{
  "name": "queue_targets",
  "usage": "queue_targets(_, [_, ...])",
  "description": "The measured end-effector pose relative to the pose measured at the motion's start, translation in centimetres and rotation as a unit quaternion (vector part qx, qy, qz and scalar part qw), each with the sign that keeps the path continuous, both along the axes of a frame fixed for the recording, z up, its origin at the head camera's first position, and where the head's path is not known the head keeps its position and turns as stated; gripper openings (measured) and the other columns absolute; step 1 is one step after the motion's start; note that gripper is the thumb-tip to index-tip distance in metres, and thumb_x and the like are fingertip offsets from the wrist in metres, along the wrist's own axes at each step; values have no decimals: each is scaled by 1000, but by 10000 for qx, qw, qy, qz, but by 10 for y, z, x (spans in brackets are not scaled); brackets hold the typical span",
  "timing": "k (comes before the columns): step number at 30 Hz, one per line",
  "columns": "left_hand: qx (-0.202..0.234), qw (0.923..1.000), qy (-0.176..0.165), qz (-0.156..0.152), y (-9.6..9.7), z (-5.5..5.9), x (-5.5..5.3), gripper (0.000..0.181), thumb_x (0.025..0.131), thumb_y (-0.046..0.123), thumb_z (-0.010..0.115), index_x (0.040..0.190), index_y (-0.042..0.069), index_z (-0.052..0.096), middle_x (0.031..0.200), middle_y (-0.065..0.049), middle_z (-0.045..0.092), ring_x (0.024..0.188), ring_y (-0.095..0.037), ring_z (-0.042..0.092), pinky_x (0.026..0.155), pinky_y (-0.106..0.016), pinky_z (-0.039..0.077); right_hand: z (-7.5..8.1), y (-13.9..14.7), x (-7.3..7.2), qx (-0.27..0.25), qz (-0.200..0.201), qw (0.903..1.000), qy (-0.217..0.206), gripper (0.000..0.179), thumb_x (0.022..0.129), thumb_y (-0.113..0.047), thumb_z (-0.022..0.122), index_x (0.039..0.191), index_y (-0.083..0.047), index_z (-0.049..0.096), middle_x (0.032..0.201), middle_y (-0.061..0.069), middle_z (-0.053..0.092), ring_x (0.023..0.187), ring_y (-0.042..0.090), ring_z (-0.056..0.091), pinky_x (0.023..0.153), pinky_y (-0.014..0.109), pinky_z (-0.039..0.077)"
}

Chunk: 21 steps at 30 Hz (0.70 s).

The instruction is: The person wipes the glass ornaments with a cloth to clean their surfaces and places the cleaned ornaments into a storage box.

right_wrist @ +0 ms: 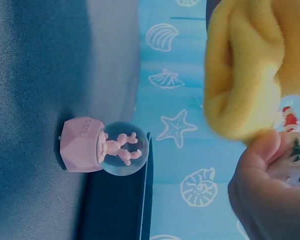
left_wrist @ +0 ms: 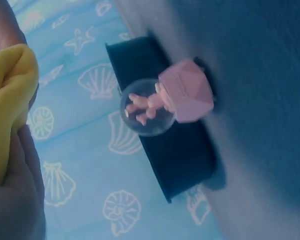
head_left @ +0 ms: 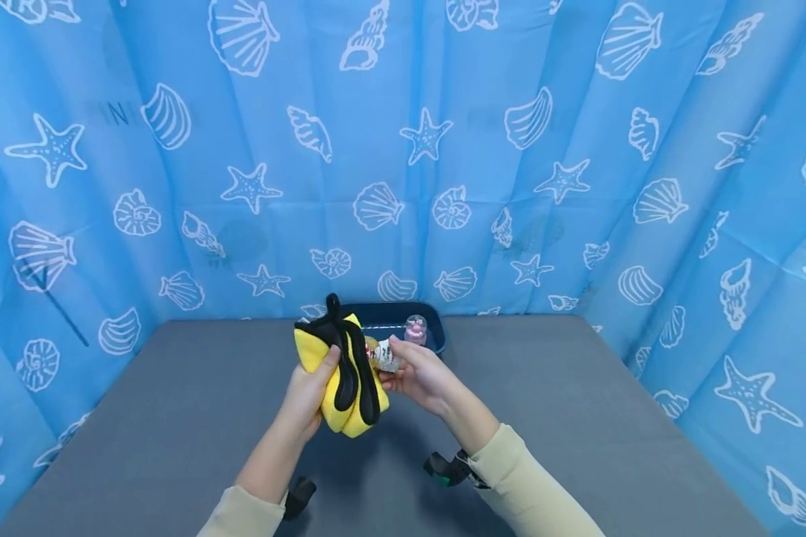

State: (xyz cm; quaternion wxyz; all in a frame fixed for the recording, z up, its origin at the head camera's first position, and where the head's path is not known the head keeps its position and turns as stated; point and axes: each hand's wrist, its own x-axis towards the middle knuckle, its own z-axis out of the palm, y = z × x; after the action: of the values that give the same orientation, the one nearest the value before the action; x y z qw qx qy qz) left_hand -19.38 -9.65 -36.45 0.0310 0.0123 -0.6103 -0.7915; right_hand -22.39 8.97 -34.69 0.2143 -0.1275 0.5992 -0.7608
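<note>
My left hand (head_left: 304, 394) grips a folded yellow cloth (head_left: 358, 421) with black edging and a black loop at its top. In my right hand (head_left: 422, 378), thumb and fingers hold a small snow globe (head_left: 386, 356). Its white base (right_wrist: 296, 157) bears a green tree, and a red figure shows inside the glass. The cloth is right against the globe and hides part of it in the right wrist view. Beyond the right hand, a pink snow globe (right_wrist: 82, 145) with a faceted base and a pink cactus-like figure stands upright on the table.
A dark blue tray (head_left: 436, 335) lies behind the pink globe at the far edge of the grey table (head_left: 175, 418). A blue curtain (head_left: 389, 149) with white shells and starfish hangs behind and along the sides.
</note>
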Motion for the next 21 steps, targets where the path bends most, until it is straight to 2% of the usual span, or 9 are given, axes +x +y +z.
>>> queue_targets(4, [-748, 9949, 309, -601, 3, 0, 5, 47, 91, 14, 69, 127, 2, 40, 103, -11, 56, 90, -22, 60, 81, -31, 50, -3, 0, 3, 1, -83, 10000, -32, 24, 105, -27, 44, 103, -9, 59, 81, -1, 60, 73, 13, 55, 71, 28, 48])
queue_targets(6, [-1149, 9895, 504, -713, 5, 0, 6, 59, 86, 9, 74, 132, 5, 36, 107, -13, 54, 94, -25, 57, 84, -35, 48, -4, -1, 5, 81, -114, 9998, -104, 21, 103, -24, 44, 95, -12, 59, 75, -2, 59, 69, 13, 55, 68, 27, 48])
queue_targets(8, [-1410, 9864, 615, -578, 5, -1, 5, 65, 82, 6, 77, 133, 6, 37, 109, -13, 54, 96, -27, 56, 84, -37, 47, -4, -2, 5, 145, -121, 9997, -184, 19, 102, -23, 44, 93, -12, 57, 72, -2, 57, 66, 13, 53, 66, 27, 47])
queue_targets(12, [-1659, 9837, 686, -63, 2, -4, 3, 52, 78, 0, 77, 123, 3, 51, 105, -12, 61, 92, -26, 60, 82, -37, 49, -3, -4, 5, 369, -49, 9991, -196, 26, 102, -34, 46, 100, -10, 55, 73, -1, 59, 68, 14, 54, 66, 27, 48])
queue_targets(16, [-1640, 9831, 797, 164, -3, -7, 0, 38, 80, -2, 74, 115, 1, 61, 102, -11, 66, 88, -23, 63, 79, -35, 52, -2, -2, 3, 293, 29, 9987, -421, 34, 102, -42, 44, 101, -10, 55, 74, 1, 59, 69, 15, 52, 66, 26, 47])
queue_targets(19, [-1313, 9882, 773, 133, -6, -9, -2, 28, 84, -2, 70, 111, -4, 61, 100, -13, 65, 87, -23, 64, 78, -34, 53, -2, 1, 1, 89, 84, 9976, -682, 35, 104, -41, 40, 97, -11, 55, 76, 3, 55, 68, 14, 49, 65, 25, 46])
queue_targets(21, [-999, 9932, 585, 101, -8, -9, -4, 24, 88, -1, 68, 110, -6, 59, 98, -11, 64, 85, -21, 64, 76, -32, 53, -2, 3, 0, 8, 113, 9974, -709, 35, 105, -40, 38, 97, -12, 56, 80, 3, 57, 68, 13, 50, 64, 24, 46])
